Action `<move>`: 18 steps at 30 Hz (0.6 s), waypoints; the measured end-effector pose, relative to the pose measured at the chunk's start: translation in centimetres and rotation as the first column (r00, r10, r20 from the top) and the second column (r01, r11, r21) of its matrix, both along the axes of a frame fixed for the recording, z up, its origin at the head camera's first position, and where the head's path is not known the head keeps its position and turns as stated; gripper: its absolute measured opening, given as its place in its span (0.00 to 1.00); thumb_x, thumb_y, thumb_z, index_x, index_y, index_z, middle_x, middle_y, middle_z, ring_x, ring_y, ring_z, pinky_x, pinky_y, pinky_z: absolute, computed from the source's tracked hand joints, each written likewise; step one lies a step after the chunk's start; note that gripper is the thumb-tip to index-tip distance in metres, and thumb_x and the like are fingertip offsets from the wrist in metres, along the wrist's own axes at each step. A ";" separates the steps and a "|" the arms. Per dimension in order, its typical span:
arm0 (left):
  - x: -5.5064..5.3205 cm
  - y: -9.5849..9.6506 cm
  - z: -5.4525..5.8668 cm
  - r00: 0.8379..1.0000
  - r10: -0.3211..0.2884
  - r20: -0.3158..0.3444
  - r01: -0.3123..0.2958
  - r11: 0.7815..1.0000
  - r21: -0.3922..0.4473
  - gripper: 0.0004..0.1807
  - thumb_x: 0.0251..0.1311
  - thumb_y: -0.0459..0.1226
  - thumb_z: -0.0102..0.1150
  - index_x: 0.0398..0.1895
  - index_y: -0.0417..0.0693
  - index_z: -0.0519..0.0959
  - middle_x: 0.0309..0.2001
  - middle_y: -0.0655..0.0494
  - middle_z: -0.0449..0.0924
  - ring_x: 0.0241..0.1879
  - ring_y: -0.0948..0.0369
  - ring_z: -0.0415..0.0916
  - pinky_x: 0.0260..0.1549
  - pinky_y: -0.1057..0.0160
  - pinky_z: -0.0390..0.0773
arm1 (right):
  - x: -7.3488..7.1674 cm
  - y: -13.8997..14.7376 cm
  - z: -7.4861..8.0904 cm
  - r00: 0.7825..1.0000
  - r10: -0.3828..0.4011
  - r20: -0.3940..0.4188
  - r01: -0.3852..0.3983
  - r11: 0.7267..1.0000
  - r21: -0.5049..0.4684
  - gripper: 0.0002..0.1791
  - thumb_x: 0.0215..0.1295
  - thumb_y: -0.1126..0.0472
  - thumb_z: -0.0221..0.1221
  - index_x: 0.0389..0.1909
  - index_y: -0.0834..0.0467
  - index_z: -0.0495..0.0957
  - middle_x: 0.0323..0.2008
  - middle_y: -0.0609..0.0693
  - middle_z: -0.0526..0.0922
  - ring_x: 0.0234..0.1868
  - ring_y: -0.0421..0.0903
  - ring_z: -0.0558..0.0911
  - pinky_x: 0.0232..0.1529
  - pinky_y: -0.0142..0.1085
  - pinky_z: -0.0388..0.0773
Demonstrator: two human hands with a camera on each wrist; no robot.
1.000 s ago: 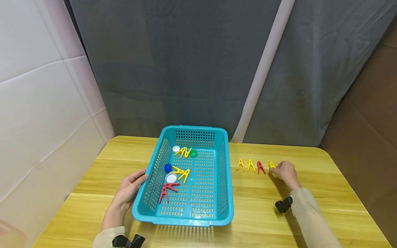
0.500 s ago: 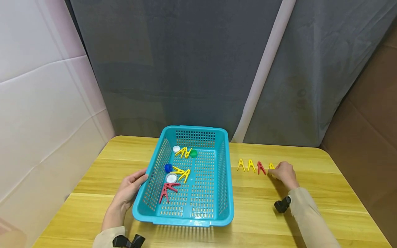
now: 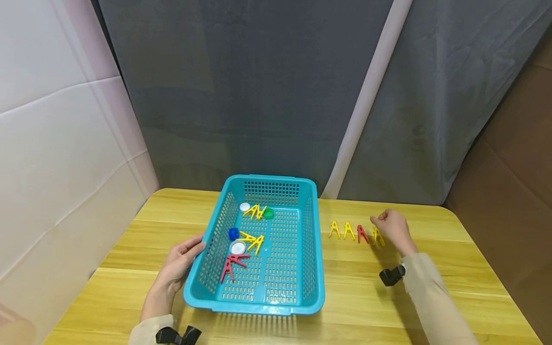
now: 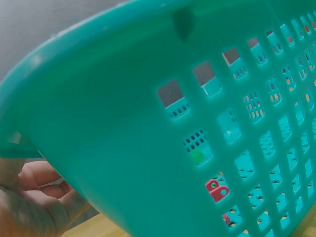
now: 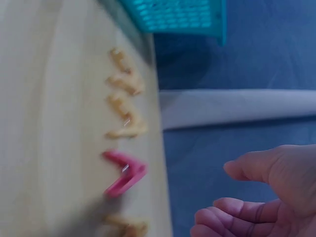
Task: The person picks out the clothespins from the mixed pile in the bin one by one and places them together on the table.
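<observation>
My left hand (image 3: 178,263) grips the left rim of a turquoise plastic basket (image 3: 320,254); in the left wrist view its fingers (image 4: 42,177) curl at the outer side of the rim. My right hand (image 3: 394,230) is raised over the table's right side, holding nothing, thumb and fingers apart in the right wrist view. Just below it lies a yellow clothespin (image 3: 378,237), last in a row with a red clothespin (image 3: 362,234) and two more yellow clothespins, one of them a yellow clothespin (image 3: 349,231). All lie with their legs spread toward me.
Inside the basket, toward its left, are several yellow clothespins (image 3: 257,243), red clothespins (image 3: 228,269), white caps (image 3: 237,247), a blue cap (image 3: 234,234) and a green cap (image 3: 269,213). A grey curtain (image 3: 276,96) hangs behind the wooden table (image 3: 366,297).
My right hand has let go of the rightmost yellow clothespin and lifted up and away from it. The left hand and the basket have stayed in place.
</observation>
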State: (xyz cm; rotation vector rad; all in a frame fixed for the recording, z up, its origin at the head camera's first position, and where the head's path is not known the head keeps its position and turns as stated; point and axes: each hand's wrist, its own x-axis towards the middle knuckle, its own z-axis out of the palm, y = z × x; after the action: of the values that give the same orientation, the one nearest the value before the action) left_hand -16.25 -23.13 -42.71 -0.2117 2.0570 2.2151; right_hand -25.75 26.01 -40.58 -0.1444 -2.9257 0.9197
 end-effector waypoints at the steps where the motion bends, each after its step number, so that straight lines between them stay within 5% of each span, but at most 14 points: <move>1: 0.0 0.0 0.0 1.000 -0.002 -0.001 0.002 1.000 0.002 0.30 0.66 0.34 0.51 0.66 0.26 0.56 0.43 0.54 0.80 0.37 0.63 0.80 0.37 0.62 0.81 | -0.2 -0.3 0.4 1.000 0.001 -0.009 -0.001 1.000 -0.004 0.15 0.63 0.56 0.56 0.26 0.66 0.73 0.21 0.53 0.74 0.18 0.44 0.68 0.19 0.34 0.66; 18: -0.1 0.0 0.2 0.999 0.013 0.029 -0.012 1.000 -0.024 0.29 0.66 0.35 0.51 0.67 0.29 0.58 0.47 0.50 0.79 0.39 0.63 0.80 0.39 0.61 0.81 | -3.4 -7.9 5.2 0.990 0.056 -0.128 -0.062 0.997 -0.042 0.13 0.64 0.58 0.57 0.31 0.66 0.76 0.26 0.57 0.76 0.25 0.48 0.73 0.27 0.37 0.73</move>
State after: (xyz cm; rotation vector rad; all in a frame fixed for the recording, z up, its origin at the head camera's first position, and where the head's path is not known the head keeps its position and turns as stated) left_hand -16.32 -23.11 -42.56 -0.2583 2.0737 2.1817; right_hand -29.12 18.09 -35.35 -0.0009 -2.8071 0.9668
